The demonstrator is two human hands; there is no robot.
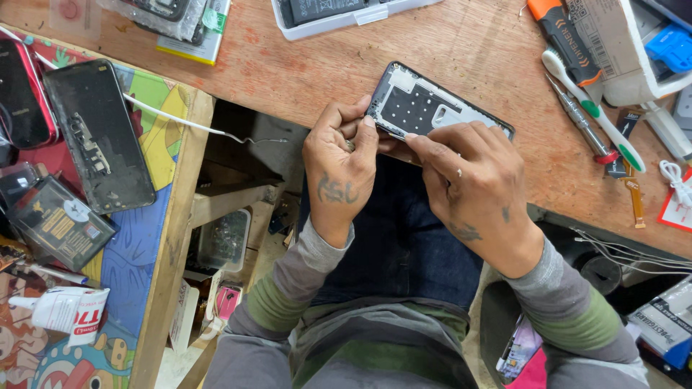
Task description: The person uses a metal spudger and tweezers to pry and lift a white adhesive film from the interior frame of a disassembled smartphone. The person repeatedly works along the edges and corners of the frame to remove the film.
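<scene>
Both hands meet over one opened phone frame (pixel 432 108) at the near edge of the wooden bench (pixel 461 50). Left hand (pixel 339 162) pinches the frame's left end, thumb up against the edge and fingers curled under it. Right hand (pixel 472 176) lies over the frame's near long side, forefinger pressed flat along the rim; whether it holds a small tool or part under that finger cannot be told.

Inner side up, the frame shows a dark plate with rows of small holes and a pale cut-out. Its long axis runs from the left, slightly farther end, down to the right and a little nearer; the left end points toward the far left of the bench, the right end toward the tools.

Risk, as I judge it: the frame overhangs the bench edge above the person's lap, so a slip of the left pinch could drop it into the gap below. Hard pressure from the right forefinger on the thin rim could bend or crack it.

Farther right lie a white and green toothbrush (pixel 595 108), a thin metal tool (pixel 577 119) and an orange-handled tool (pixel 566 39). On the left, a colourful board (pixel 155 238) carries another dark phone back (pixel 97 133).
</scene>
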